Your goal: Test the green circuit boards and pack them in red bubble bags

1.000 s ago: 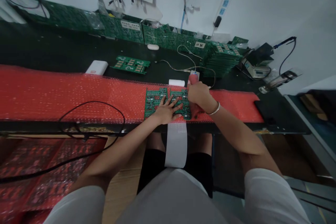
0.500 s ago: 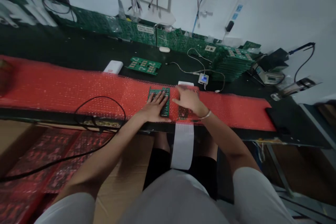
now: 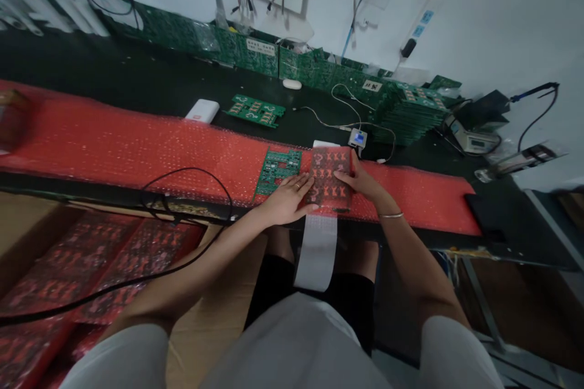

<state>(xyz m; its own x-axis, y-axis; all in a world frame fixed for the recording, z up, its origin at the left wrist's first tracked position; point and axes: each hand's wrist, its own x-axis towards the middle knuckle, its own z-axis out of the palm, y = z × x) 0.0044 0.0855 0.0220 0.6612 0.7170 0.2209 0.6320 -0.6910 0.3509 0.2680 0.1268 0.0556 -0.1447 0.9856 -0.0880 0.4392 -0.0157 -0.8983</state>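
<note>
A long strip of red bubble wrap [image 3: 137, 146] runs along the bench. On it lies a bare green circuit board [image 3: 276, 171], and just right of that a circuit board wrapped in red bubble wrap [image 3: 329, 185]. My left hand [image 3: 289, 197] lies flat with fingers stretched, its fingertips at the wrapped board's left edge, partly over the green board's lower right corner. My right hand [image 3: 365, 183] grips the wrapped board's right side, thumb on top and fingers along the edge. A white paper strip [image 3: 317, 252] passes beneath the wrapped board and hangs over the bench edge.
Another green board [image 3: 255, 110] and a white power bank [image 3: 203, 110] lie behind the wrap. A small device with a blue screen [image 3: 357, 138] and a stack of boards [image 3: 406, 112] stand at right. A black cable [image 3: 137, 279] crosses the box of wrapped boards [image 3: 68, 261].
My left hand has slid right off the green board to the wrapped board's left edge. My right hand has moved right to its other side, uncovering it. The view has shifted slightly.
</note>
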